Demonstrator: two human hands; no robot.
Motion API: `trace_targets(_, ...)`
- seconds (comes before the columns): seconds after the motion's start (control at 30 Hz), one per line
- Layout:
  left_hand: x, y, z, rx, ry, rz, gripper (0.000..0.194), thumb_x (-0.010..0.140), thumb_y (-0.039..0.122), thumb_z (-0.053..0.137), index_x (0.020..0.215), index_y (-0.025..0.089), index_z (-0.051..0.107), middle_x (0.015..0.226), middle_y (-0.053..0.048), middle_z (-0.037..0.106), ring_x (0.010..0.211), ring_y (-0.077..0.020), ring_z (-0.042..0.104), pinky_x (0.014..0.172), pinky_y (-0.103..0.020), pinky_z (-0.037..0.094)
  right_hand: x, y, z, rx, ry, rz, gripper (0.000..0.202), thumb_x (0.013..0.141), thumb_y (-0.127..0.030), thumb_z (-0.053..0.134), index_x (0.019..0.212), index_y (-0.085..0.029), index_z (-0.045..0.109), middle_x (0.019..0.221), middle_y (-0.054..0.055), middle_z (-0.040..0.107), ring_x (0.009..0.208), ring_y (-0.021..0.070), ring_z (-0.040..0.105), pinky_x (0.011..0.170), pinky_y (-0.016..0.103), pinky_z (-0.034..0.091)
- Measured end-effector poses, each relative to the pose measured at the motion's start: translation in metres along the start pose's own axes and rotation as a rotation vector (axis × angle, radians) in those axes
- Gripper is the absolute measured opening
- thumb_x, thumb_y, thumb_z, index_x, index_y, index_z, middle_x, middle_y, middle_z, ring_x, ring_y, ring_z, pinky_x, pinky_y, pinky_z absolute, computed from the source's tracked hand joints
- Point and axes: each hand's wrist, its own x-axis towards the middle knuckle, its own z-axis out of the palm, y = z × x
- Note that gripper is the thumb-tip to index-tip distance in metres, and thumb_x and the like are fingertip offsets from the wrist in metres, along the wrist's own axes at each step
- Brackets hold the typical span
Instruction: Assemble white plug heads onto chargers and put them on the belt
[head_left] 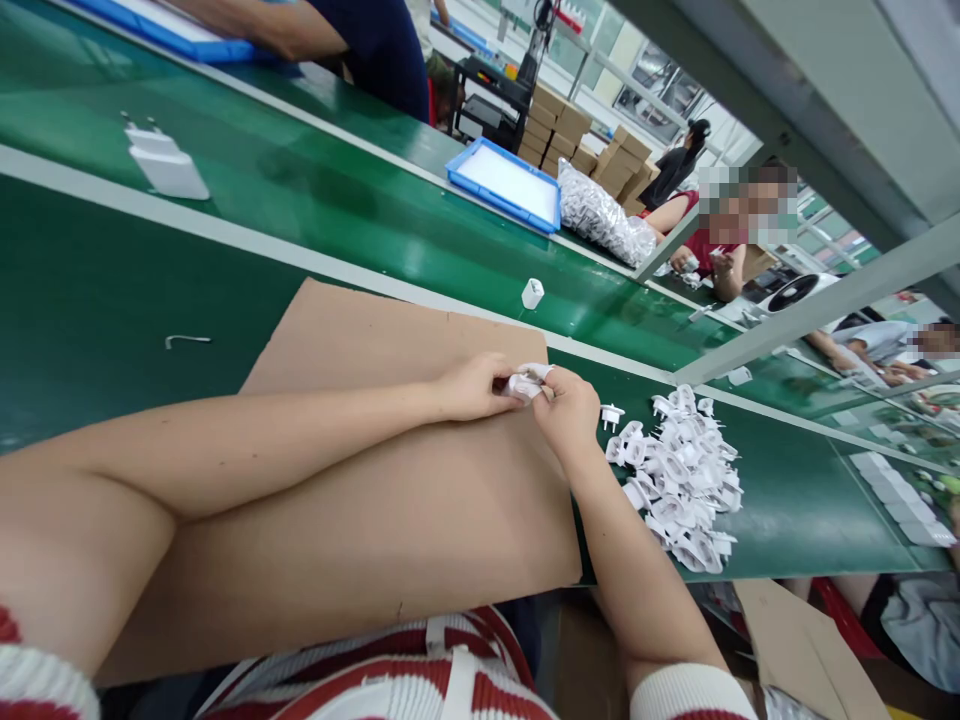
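Note:
Over the right part of a brown cardboard sheet [360, 500], my left hand [476, 388] and my right hand [568, 412] meet. Both have their fingers closed on white plastic plug parts [527, 382]; fingers hide much of them, so I cannot tell whether it is one piece or two joined. To the right of my right hand lies a heap of white plug pieces [682, 480], several with pins showing. A single plug piece [612, 416] rests between that heap and my right hand.
On the green conveyor belt [360, 210] are a white charger [169, 165] and a small white housing [532, 293]. A blue tray [504, 185] and a bag of parts [600, 215] stand beyond. A metal post [817, 300] slants at right. Co-workers sit across and to the right.

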Motion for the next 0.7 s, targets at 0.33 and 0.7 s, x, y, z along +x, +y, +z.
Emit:
trace_targets(0.33, 0.029, -0.009, -0.016, -0.004, 0.114, -0.092, 0.044, 0.076, 0.046, 0.081, 0.111, 0.021, 0.071, 0.101, -0.007, 0.075, 0.087, -0.0256, 0.069, 0.08, -0.035, 0.052, -0.01, 0.033, -0.016, 0.036, 0.16, 0.072, 0.058, 0.088, -0.031, 0.071, 0.144, -0.02, 0.059, 0.131, 0.018, 0.066, 0.121, 0.0345, 0.059, 0.098, 0.045, 0.05)
trace_targets(0.7, 0.108, -0.075, -0.095, 0.545, 0.402, -0.673, 0.061, 0.079, 0.037, 0.079, 0.133, 0.016, 0.061, 0.134, -0.02, 0.069, 0.128, -0.0405, 0.06, 0.109, -0.049, 0.043, -0.014, 0.09, -0.025, -0.336, -0.134, 0.347, 0.033, 0.079, -0.003, 0.061, 0.103, -0.019, 0.077, 0.102, 0.019, 0.073, 0.105, 0.036, 0.059, 0.076, 0.041, 0.051)
